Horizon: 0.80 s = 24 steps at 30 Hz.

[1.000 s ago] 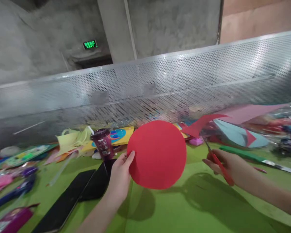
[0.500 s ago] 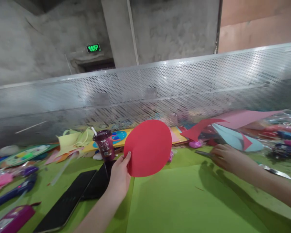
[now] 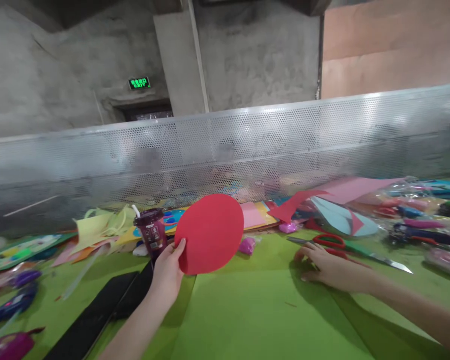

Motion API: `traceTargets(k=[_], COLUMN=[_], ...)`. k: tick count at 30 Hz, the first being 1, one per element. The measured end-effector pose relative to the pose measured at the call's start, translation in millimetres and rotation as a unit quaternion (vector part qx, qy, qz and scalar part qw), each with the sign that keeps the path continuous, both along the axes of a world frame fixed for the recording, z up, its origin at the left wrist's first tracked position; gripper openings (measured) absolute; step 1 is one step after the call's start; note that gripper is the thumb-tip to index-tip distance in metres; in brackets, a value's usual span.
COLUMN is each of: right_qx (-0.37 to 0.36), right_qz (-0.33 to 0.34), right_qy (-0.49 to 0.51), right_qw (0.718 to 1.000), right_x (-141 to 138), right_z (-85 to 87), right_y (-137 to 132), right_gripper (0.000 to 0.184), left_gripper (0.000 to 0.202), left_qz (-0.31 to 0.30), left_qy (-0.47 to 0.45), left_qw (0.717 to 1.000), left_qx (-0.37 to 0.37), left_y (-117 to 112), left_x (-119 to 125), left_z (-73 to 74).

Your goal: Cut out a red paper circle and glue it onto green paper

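Observation:
My left hand (image 3: 168, 270) pinches the left edge of a red paper circle (image 3: 212, 235), thumb in front, and holds it up above the table. My right hand (image 3: 322, 265) is low over the green surface with its fingers apart and nothing between them. Just behind it lie scissors with red handles (image 3: 329, 241); the hand partly covers them. A grey metal blade (image 3: 298, 240) points left beyond the fingers. Another silver blade (image 3: 393, 263) with a green part extends to the right. A large green sheet (image 3: 243, 315) lies between my hands.
A dark cup with a straw (image 3: 152, 232) stands behind my left hand, near a black flat case (image 3: 93, 315). Paper scraps, a pink wrapped lump (image 3: 247, 245) and bagged craft supplies line the back. A perforated metal barrier (image 3: 225, 150) rises behind them.
My right hand has let go of the scissors, which now lie on the table, and its fingers have spread. The red circle stays in my left hand. The view has shifted slightly.

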State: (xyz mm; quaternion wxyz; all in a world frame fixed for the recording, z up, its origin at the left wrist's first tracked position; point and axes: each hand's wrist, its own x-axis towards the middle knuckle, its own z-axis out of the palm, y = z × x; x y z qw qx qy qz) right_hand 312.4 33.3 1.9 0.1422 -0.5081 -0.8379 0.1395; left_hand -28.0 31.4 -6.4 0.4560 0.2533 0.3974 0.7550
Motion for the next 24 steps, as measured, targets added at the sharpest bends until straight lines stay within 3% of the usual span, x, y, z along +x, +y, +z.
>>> traceTargets(k=[7,17,22,24], right_qx=[-0.068,-0.051,-0.08,-0.104], right_qz=[-0.024,-0.027,-0.02,0.004], right_qy=[-0.008,-0.008,0.04,0.05], right_qw=[0.997,0.998,0.996,0.993], right_x=[-2.9,-10.7,-9.5,-6.5], right_z=[4.9,7.5,9.3,11.5], right_y=[-8.0,-20.6,-18.3,-14.6], right_gripper=[0.018,0.013,0.032,0.031], left_gripper=[0.015,0.013,0.014,0.013], left_qz=[-0.003,0.007,0.005,0.006], left_qy=[0.014,0.014,0.014,0.015], left_qw=[1.0,1.0,1.0,1.0], left_qx=[-0.007,-0.01,-0.015,-0.016], left_y=[2.5,6.0,9.3,8.7], left_x=[-4.2,-11.0,-15.6,-15.5], left_z=[-3.5,-6.1,-7.7,-7.2])
